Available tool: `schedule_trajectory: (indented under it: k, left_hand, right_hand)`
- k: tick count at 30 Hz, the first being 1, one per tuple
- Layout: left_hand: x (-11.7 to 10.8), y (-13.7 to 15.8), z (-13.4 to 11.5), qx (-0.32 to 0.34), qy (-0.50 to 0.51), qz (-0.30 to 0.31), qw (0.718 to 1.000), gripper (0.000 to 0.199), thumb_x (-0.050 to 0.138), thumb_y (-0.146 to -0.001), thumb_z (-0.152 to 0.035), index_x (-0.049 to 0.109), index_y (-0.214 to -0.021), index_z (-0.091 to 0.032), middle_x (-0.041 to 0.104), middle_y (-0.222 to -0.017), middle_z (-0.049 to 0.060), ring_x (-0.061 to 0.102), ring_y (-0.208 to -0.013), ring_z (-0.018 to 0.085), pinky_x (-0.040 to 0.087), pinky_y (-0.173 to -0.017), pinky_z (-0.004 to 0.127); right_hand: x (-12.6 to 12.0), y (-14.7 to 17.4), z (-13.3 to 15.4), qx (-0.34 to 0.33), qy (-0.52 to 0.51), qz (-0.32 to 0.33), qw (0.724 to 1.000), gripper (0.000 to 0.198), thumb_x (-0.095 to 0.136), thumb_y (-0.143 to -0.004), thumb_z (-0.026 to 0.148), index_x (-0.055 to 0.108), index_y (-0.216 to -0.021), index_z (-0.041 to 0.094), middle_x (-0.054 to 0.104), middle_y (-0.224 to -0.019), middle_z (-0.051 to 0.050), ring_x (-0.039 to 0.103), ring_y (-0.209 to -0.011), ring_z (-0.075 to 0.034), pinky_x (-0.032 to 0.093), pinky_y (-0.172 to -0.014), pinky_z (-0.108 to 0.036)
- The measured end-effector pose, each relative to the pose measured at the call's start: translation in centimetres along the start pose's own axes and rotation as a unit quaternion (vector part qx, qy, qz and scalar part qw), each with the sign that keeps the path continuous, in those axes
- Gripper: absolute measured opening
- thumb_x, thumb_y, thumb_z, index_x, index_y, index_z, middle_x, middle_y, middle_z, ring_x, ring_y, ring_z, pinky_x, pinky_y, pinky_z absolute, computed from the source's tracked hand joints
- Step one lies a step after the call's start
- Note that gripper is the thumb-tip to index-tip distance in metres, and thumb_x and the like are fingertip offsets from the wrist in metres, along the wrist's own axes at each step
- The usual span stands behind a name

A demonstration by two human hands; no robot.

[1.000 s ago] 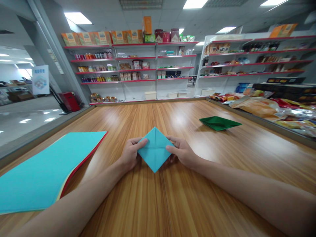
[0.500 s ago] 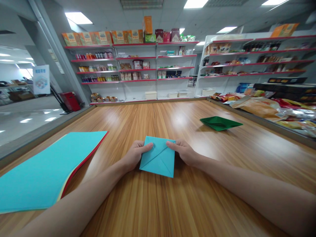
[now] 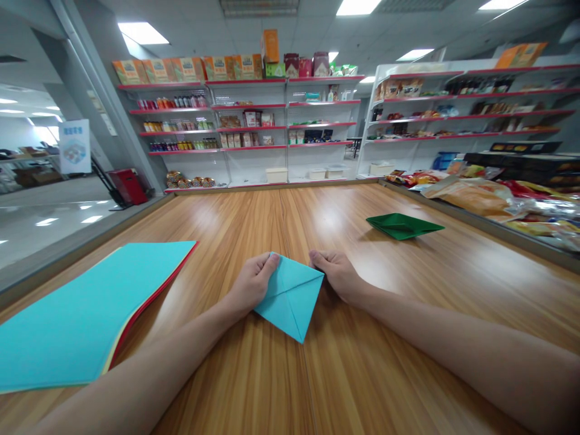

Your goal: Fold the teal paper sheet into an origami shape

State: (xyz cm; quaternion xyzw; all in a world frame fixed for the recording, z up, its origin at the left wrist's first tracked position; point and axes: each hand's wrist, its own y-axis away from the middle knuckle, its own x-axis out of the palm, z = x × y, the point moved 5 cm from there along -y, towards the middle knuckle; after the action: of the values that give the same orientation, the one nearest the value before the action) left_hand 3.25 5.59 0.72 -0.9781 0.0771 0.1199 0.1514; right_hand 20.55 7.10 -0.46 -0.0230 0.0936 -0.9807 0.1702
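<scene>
A small square of folded light-blue paper is held just above the wooden table, turned so that one corner points down toward me. Crease or flap lines cross its face. My left hand pinches its upper left corner, thumb on top and fingers behind. By the right corner, my right hand has its fingers curled in and its thumb laid over them, off the paper's face. Whether those fingers touch the edge behind is hidden. Farther right on the table rests a folded dark-green paper piece, pointed at both ends.
A stack of coloured sheets, light blue on top with yellow and red edges below, lies at the left on the wooden table. Packaged snacks are heaped beyond the right rim. Stocked shelves stand at the back.
The folded blue paper has turned clockwise, its lower corner swinging to point down. My right thumb has come off its face, while my left hand keeps its pinch.
</scene>
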Motion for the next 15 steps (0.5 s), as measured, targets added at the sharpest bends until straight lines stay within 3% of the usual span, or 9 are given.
schedule_trajectory:
  k: [5, 10, 15]
  left_hand:
    - [-0.5, 0.0, 0.1, -0.002, -0.009, -0.05, 0.999, 0.042, 0.043, -0.089, -0.048, 0.034, -0.061, -0.019, 0.029, -0.059, -0.005, 0.029, -0.054, 0.009, 0.024, -0.049, 0.023]
    - [-0.3, -0.1, 0.0, -0.005, 0.008, -0.043, 0.999, 0.043, 0.044, -0.087, -0.05, 0.035, -0.059, -0.019, 0.03, -0.057, -0.005, 0.029, -0.052, 0.009, 0.025, -0.049, 0.023]
    - [-0.2, -0.1, 0.5, -0.037, 0.068, -0.037, 0.996, 0.047, 0.049, -0.083, -0.054, 0.037, -0.055, -0.018, 0.032, -0.051, -0.006, 0.03, -0.047, 0.008, 0.025, -0.046, 0.022]
  right_hand:
    - [0.9, 0.3, 0.1, 0.019, -0.025, 0.057, 0.998, 0.065, 0.037, -0.08, 0.073, 0.051, -0.052, 0.015, 0.049, -0.044, 0.0, 0.047, -0.037, -0.011, 0.036, -0.037, -0.023]
    - [1.1, 0.8, 0.8, -0.023, 0.075, 0.115, 0.99, 0.051, 0.056, -0.079, 0.06, 0.053, -0.057, 0.014, 0.05, -0.051, 0.001, 0.046, -0.046, -0.008, 0.035, -0.042, -0.02]
    - [0.9, 0.8, -0.1, 0.036, 0.072, 0.102, 0.991, 0.057, 0.047, -0.08, 0.066, 0.053, -0.057, 0.014, 0.054, -0.046, -0.001, 0.051, -0.038, -0.011, 0.036, -0.034, -0.02]
